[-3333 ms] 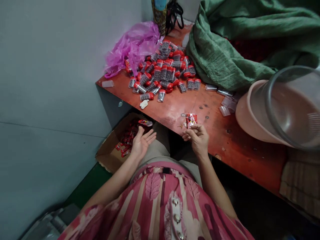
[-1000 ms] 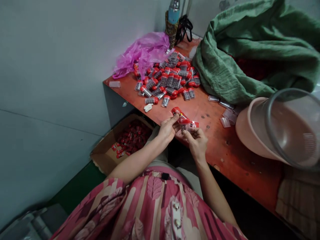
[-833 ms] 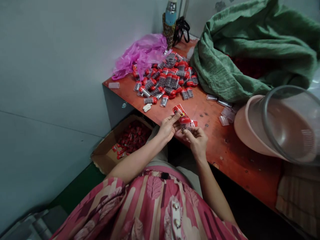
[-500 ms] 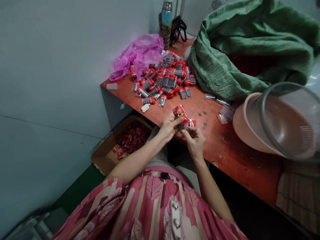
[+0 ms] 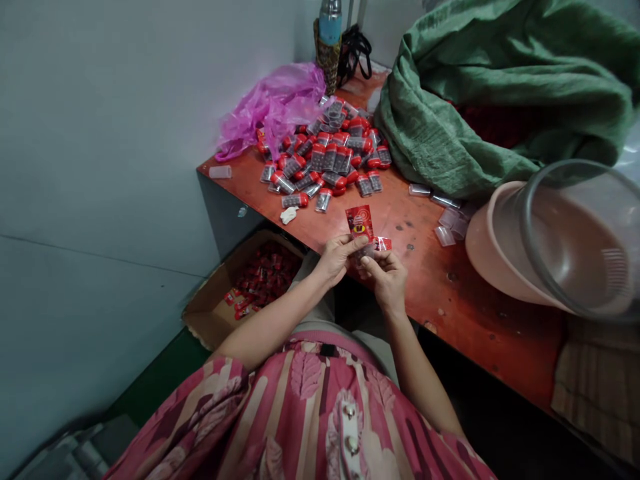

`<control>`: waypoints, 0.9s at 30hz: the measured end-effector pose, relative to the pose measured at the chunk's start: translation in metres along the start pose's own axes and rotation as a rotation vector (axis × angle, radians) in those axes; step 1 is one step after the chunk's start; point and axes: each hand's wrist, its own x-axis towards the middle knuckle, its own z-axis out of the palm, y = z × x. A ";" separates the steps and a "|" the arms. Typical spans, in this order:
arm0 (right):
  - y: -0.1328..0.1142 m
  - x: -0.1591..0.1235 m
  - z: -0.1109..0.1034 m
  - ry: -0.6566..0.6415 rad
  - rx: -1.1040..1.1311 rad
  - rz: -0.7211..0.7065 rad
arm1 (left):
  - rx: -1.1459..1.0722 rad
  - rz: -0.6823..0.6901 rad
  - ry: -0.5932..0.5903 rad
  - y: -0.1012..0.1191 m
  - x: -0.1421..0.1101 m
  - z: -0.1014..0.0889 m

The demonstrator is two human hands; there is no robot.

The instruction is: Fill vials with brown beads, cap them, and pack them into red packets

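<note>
Left hand (image 5: pixel 340 261) pinching red printed card packet (image 5: pixel 359 223), held upright; right hand (image 5: pixel 387 280) clenched on small red sachet (image 5: pixel 383 244) just beside it, both over red tabletop (image 5: pixel 425 280) (red-capped vials (image 5: pixel 320 157) heaped further back, untouched).

Vial heap (image 5: pixel 320 157) on bench (image 5: pixel 475 313), basin (image 5: pixel 500 247) right

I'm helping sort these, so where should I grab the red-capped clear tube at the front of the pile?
Pinch the clear body of the red-capped clear tube, coming from the table's front edge. It seems to lie on its side at the near end of the pile, cap pointing away, so your fingers can close on both long sides.
</note>
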 end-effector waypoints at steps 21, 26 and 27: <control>0.013 -0.006 0.002 0.076 0.039 0.044 | 0.058 0.024 0.123 -0.009 -0.011 0.002; 0.015 -0.007 0.003 0.054 0.073 0.089 | 0.045 0.052 0.123 -0.010 -0.012 0.000; 0.015 -0.009 0.003 0.064 0.020 0.044 | 0.031 0.052 0.117 -0.010 -0.011 -0.001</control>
